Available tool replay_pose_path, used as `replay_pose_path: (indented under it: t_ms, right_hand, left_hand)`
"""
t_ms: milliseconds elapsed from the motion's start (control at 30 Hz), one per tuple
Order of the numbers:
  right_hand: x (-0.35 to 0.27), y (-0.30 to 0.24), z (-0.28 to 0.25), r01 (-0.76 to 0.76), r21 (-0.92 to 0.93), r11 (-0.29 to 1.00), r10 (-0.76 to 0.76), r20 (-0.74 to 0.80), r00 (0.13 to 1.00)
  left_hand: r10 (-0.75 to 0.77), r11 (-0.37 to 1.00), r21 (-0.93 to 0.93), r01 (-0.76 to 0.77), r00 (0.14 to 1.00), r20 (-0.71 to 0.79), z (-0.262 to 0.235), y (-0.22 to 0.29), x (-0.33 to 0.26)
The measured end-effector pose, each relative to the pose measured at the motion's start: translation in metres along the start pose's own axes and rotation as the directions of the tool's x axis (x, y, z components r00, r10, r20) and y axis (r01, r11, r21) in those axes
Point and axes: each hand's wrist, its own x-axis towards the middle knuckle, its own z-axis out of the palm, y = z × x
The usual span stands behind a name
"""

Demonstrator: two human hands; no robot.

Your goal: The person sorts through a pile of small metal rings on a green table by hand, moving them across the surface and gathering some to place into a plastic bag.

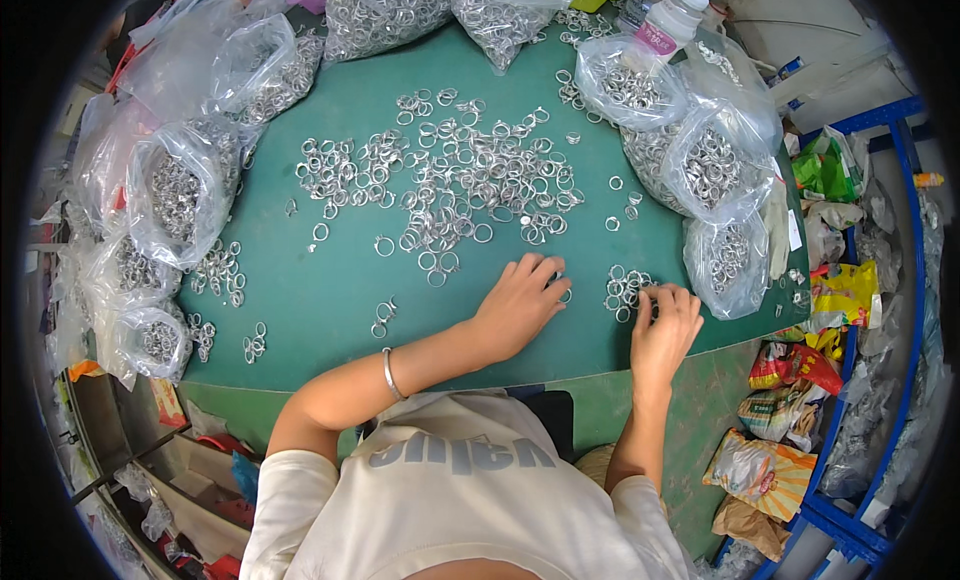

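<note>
On the green round table [330, 310], a small cluster of silver metal rings [625, 285] lies just beside the right hand [665, 330], whose fingers curl together on it. Left hand [520, 302] rests flat, fingers together, over a few rings. Clear plastic bags of rings [175, 190] surround the big scattered pile [460, 180].

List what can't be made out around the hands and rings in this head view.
- Left hand: palm down on the green table; anything under it is hidden.
- Right hand: fingers curl over the small ring pile; grip unclear.
- Loose rings: too small for detail.
- Bagged rings: blurred by plastic.
</note>
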Motion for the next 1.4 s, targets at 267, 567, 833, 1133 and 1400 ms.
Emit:
replay_pose_path:
  t_ms: [267,567,833,1133,1400]
  right_hand:
    - [0.050,-0.045,0.034,0.320,0.326,0.890,-0.329,-0.029,0.944]
    - [0.070,-0.042,0.047,0.374,0.253,0.892,-0.413,0.121,0.903]
    - [0.076,-0.055,0.057,0.364,0.286,0.887,-0.400,0.079,0.913]
    - [0.051,-0.087,0.069,0.255,0.600,0.758,-0.452,0.203,0.869]
    - [0.097,-0.062,0.052,0.171,0.502,0.848,-0.315,0.218,0.924]
  left_hand:
    - [-0.010,0.999,-0.032,0.012,0.999,0.053,-0.015,0.011,-0.025]
    - [-0.041,0.998,-0.042,0.047,0.991,0.127,-0.031,0.010,-0.041]
    - [0.026,0.970,0.244,-0.001,0.995,-0.099,-0.053,-0.045,0.052]
    - [-0.099,0.944,0.301,0.138,0.985,-0.140,-0.079,-0.082,0.018]
    - [-0.164,0.955,0.196,0.221,0.948,-0.272,-0.101,-0.085,0.014]
